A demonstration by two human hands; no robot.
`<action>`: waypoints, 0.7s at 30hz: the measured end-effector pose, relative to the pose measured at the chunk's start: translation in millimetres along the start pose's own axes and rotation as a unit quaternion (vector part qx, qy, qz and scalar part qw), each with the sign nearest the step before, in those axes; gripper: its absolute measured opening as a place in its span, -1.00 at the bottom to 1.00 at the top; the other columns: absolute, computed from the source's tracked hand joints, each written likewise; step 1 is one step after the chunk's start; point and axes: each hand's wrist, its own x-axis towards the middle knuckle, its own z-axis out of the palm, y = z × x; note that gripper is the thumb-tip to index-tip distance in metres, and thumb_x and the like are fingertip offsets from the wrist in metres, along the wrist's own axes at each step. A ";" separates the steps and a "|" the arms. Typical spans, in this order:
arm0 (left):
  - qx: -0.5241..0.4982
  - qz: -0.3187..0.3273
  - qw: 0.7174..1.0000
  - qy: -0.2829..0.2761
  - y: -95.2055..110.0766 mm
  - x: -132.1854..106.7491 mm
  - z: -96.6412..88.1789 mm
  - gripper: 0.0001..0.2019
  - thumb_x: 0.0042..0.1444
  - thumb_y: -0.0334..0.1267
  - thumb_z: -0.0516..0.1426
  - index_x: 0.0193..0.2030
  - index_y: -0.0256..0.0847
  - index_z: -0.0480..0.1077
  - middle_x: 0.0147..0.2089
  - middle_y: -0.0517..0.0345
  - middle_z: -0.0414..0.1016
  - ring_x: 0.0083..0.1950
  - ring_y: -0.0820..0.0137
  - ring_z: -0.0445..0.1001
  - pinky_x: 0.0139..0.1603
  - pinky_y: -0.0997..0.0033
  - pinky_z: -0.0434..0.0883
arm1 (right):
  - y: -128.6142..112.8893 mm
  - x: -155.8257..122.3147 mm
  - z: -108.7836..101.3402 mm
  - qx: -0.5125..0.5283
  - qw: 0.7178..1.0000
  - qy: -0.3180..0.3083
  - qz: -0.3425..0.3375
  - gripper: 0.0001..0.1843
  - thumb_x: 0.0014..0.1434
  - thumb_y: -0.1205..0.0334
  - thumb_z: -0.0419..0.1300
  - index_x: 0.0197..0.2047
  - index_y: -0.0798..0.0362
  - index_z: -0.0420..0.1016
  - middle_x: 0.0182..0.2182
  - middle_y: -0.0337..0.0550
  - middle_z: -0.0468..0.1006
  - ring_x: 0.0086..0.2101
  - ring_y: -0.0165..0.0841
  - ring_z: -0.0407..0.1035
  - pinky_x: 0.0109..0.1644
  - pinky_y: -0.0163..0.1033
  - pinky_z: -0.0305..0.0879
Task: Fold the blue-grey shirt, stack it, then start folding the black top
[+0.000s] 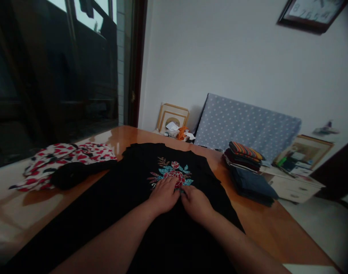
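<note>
A black top (pixel 128 198) with a sequined flower design (pixel 174 166) in red, teal and brown is spread out on the wooden table, its neck end away from me. My left hand (pixel 164 193) lies flat on the lower part of the design, fingers stretched out over it. Close beside it, almost touching, my right hand (pixel 198 202) is curled, with thumb and fingers pinched together at the design's lower edge. The dim light hides the fine detail at those fingertips. The top's near end runs beneath my forearms and out of view.
Left on the table (pixel 294 238) lie a heart-patterned cloth (pixel 50 158) and a black fabric piece (pixel 69 176). Stacked folded clothes (pixel 248 171) stand at the right. Beyond are a dotted grey cover (pixel 245 121), frames (pixel 173 114) and a white drawer cabinet (pixel 295 187).
</note>
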 end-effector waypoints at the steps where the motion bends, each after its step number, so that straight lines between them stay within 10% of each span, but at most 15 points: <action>1: -0.018 -0.009 1.000 0.015 -1.7 1.1 -0.4 -0.58 0.23 -0.24 0.00 0.23 -0.12 0.31 0.27 0.02 0.38 0.32 0.19 0.29 0.35 0.13 0.16 | -6.2 -8.1 -1.0 -0.015 1.000 -0.003 0.003 -0.62 0.32 0.12 0.01 0.12 -0.01 0.47 -0.04 -0.03 0.54 -0.07 -0.23 0.46 0.01 -0.19 0.29; 14: -0.308 -0.169 0.934 0.062 -10.2 6.6 -7.6 -0.72 0.20 -0.10 0.13 -0.06 -0.24 0.45 -0.16 0.05 0.58 -0.16 0.32 0.51 -0.14 0.37 0.42 | -43.6 -64.0 -4.6 -0.062 0.989 -0.071 -0.118 -0.40 0.27 -0.20 0.03 0.27 -0.14 0.38 -0.12 -0.01 0.53 -0.16 -0.14 0.51 -0.12 -0.14 0.31; 21: -0.149 -0.176 0.970 0.083 -62.4 13.2 -58.7 -0.74 0.20 -0.08 0.14 -0.15 -0.22 0.51 -0.20 0.07 0.59 -0.19 0.35 0.52 -0.16 0.42 0.40 | -30.3 -64.0 9.9 -0.015 0.990 -0.057 -0.129 -0.41 0.27 -0.16 0.05 0.30 -0.16 0.37 -0.06 -0.01 0.54 -0.16 -0.15 0.51 -0.07 -0.12 0.33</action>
